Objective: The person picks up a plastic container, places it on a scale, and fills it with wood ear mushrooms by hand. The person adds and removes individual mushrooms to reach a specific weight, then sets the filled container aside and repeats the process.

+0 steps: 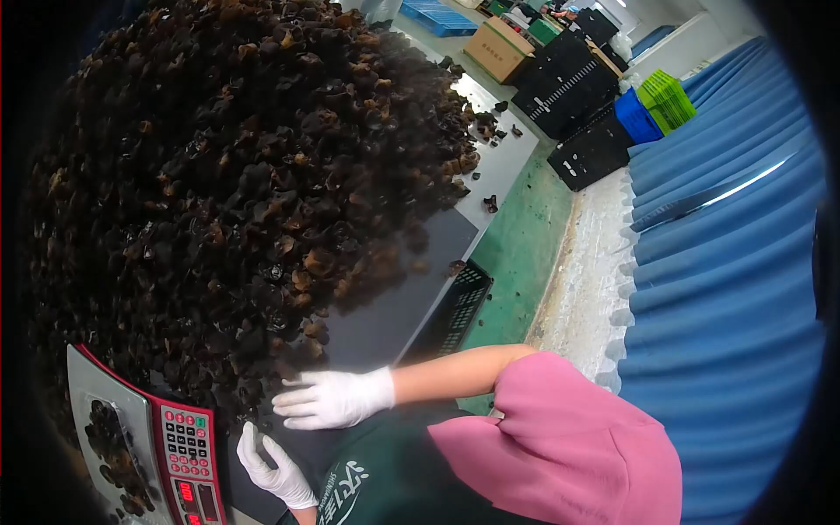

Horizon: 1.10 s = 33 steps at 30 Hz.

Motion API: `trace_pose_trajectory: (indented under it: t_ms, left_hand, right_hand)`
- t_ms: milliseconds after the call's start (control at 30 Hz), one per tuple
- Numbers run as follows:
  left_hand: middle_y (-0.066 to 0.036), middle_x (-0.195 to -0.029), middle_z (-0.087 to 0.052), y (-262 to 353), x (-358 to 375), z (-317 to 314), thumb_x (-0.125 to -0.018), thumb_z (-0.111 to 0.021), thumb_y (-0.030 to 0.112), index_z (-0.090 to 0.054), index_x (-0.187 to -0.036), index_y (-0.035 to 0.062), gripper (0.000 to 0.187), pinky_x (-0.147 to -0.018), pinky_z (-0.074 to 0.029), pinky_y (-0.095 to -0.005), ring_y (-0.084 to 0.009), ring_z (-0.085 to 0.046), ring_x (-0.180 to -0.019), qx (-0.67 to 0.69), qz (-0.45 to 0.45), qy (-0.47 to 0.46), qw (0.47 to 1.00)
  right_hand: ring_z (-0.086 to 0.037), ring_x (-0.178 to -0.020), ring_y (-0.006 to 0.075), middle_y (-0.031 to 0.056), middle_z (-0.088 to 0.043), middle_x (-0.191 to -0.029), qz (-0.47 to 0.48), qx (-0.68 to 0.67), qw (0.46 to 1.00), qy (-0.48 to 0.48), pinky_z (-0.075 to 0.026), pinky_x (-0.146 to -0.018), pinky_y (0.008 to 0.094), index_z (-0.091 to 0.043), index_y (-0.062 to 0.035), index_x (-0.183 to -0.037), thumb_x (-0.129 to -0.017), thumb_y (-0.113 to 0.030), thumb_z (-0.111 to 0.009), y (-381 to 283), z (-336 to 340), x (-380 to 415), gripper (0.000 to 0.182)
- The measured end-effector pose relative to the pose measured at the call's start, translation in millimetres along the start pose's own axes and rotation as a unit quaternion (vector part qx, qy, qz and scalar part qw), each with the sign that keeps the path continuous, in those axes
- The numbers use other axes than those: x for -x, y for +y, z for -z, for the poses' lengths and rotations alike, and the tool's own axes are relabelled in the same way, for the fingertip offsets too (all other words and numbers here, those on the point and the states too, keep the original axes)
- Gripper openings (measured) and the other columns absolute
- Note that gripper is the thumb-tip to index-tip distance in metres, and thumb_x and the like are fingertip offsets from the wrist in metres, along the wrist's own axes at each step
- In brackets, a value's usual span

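Observation:
A large heap of dark brown wood ear mushrooms (236,175) covers much of the grey table (374,337). My right hand (334,400), in a white glove, lies with its fingers stretched out at the near edge of the heap. Lower down is my left hand (278,472), also gloved, its thumb apart from the curved fingers and nothing visible between them. Its fingertips are near some loose wood ears, beside a red electronic scale (186,464). Several wood ear pieces (118,446) sit on the scale's metal pan (92,385).
A black slatted crate (457,308) stands on the green floor (516,245) beside the table. Farther back are stacked black crates (564,87), a cardboard box (497,50), a green basket (665,101) and a blue pallet (437,17). A blue curtain (726,280) hangs along the right.

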<state>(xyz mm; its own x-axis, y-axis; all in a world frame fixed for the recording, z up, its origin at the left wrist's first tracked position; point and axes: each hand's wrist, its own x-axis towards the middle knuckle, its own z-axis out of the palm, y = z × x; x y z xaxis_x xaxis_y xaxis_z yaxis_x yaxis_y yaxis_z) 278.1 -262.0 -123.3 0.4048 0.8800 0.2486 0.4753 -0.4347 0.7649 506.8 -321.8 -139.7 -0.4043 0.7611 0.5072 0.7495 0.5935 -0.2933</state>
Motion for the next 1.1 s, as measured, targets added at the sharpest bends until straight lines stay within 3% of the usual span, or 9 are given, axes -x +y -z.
trace_pose_trajectory:
  t_ms: [200, 267, 367, 500, 633, 667, 733, 867, 1100]
  left_hand:
    - [-0.017, -0.125, -0.063, 13.4, -13.7, -1.1, -0.097, -0.061, -0.004, -0.063, -0.13, -0.0024, 0.033, -0.101, -0.05, -0.0405, -0.0342, -0.062, -0.115, -0.105, -0.11, 0.028, 0.988]
    - [-0.02, -0.142, -0.055, 15.7, -23.3, -7.0, -0.098, -0.064, 0.009, -0.056, -0.142, -0.0001, 0.046, -0.111, -0.042, -0.0469, -0.0387, -0.053, -0.131, -0.144, -0.11, 0.005, 0.983]
    - [-0.022, -0.161, -0.04, 27.2, -44.0, -19.0, -0.095, -0.066, 0.022, -0.042, -0.156, 0.0036, 0.068, -0.122, -0.026, -0.0524, -0.0422, -0.036, -0.148, -0.207, -0.087, -0.065, 0.972]
    - [-0.02, -0.158, -0.045, 6.6, -29.6, -19.3, -0.09, -0.072, 0.03, -0.053, -0.143, 0.0035, 0.062, -0.121, -0.028, -0.0565, -0.0437, -0.039, -0.147, -0.239, -0.119, -0.076, 0.961]
    - [-0.02, -0.155, -0.048, 13.7, -13.2, 2.4, -0.083, -0.078, 0.012, -0.06, -0.139, 0.006, 0.059, -0.117, -0.036, -0.0545, -0.0423, -0.044, -0.143, -0.197, -0.125, -0.076, 0.969]
    - [-0.02, -0.154, -0.05, 15.5, -13.6, 4.8, -0.083, -0.078, 0.009, -0.062, -0.137, 0.0067, 0.056, -0.115, -0.039, -0.0535, -0.0421, -0.047, -0.141, -0.185, -0.119, -0.073, 0.973]
    - [-0.021, -0.153, -0.05, 15.1, -0.8, 7.1, -0.083, -0.077, 0.003, -0.063, -0.138, 0.006, 0.057, -0.114, -0.041, -0.0486, -0.0413, -0.049, -0.139, -0.148, -0.084, -0.04, 0.985]
    - [-0.02, -0.153, -0.05, 9.5, 8.7, 11.5, -0.084, -0.074, -0.002, -0.063, -0.138, 0.0055, 0.056, -0.116, -0.041, -0.0424, -0.0375, -0.051, -0.139, -0.048, -0.029, 0.027, 0.998]
    - [-0.017, -0.152, -0.052, 5.0, 22.4, 25.8, -0.089, -0.066, -0.009, -0.061, -0.139, 0.003, 0.052, -0.116, -0.041, -0.0391, -0.0287, -0.052, -0.139, 0.003, 0.057, 0.074, 0.996]
  right_hand:
    - [-0.046, -0.143, 0.0381, 0.0207, -0.046, -0.154, -0.188, 0.164, 0.967, 0.058, -0.031, -0.119, 0.0592, -0.059, -0.0127, -0.14, -0.082, -0.028, -0.075, 48.2, 48.2, -0.5, 0.062]
    - [-0.038, -0.146, 0.0453, 0.0265, -0.039, -0.159, -0.278, 0.132, 0.95, 0.043, -0.024, -0.121, 0.061, -0.046, -0.0126, -0.154, -0.086, -0.036, -0.071, 62.8, 46.8, -23.0, 0.076]
    - [-0.033, -0.148, 0.0504, 0.0264, -0.038, -0.161, -0.263, 0.048, 0.964, 0.002, -0.023, -0.121, 0.0644, -0.046, -0.013, -0.154, -0.087, -0.041, -0.069, 47.5, 26.0, -54.6, 0.077]
    - [-0.043, -0.145, 0.0405, 0.0214, -0.053, -0.148, -0.128, -0.025, 0.989, -0.068, -0.024, -0.122, 0.0649, -0.056, -0.0163, -0.143, -0.091, -0.039, -0.068, 17.9, 13.6, -43.9, 0.059]
    - [-0.059, -0.122, 0.0304, 0.0085, -0.065, -0.125, -0.069, -0.025, 0.984, -0.165, -0.046, -0.105, 0.0577, -0.068, -0.0239, -0.128, -0.088, -0.031, -0.067, 31.6, 87.6, -29.1, 0.041]
    - [-0.06, -0.116, 0.0275, 0.0049, -0.066, -0.109, -0.068, 0.027, 0.993, -0.088, -0.047, -0.097, 0.0497, -0.07, -0.0225, -0.111, -0.08, -0.029, -0.071, 35.3, 83.6, -17.4, 0.032]
    - [-0.064, -0.114, 0.0275, 0.0057, -0.068, -0.121, -0.116, 0.11, 0.975, -0.153, -0.049, -0.094, 0.0477, -0.074, -0.0226, -0.11, -0.075, -0.024, -0.075, 43.4, 103.0, -23.0, 0.035]
    - [-0.065, -0.116, 0.0391, 0.0196, -0.066, -0.13, -0.129, 0.115, 0.982, 0.076, -0.054, -0.096, 0.0472, -0.077, -0.012, -0.115, -0.07, 0.005, -0.074, 69.4, 90.9, -2.0, 0.048]
    - [-0.064, -0.126, 0.03, 0.0173, -0.066, -0.135, -0.237, 0.042, 0.965, 0.102, -0.051, -0.107, 0.0366, -0.072, -0.0028, -0.123, -0.087, 0.017, -0.062, 60.0, 115.0, 1.3, 0.042]
